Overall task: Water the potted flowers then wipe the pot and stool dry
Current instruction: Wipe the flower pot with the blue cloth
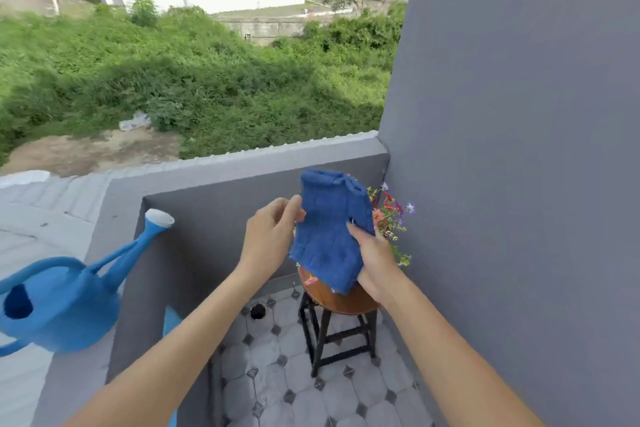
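A folded blue cloth [329,229] is held up over the stool between both hands. My right hand [372,258] grips its right edge from below. My left hand [273,236] pinches its left edge with thumb and fingers. Behind the cloth, red, pink and purple flowers [391,218] stick out; their pot is hidden by the cloth. The round wooden stool [341,302] with black legs stands in the balcony corner below the cloth. A blue watering can [65,302] with a white rose sits on the grey parapet ledge at the left.
A grey wall [519,149] rises close on the right. The grey parapet [221,180] closes the front and left. The floor has pale tiles [294,385] with a round drain hole [258,311] left of the stool. Beyond lies a green slope and a white building.
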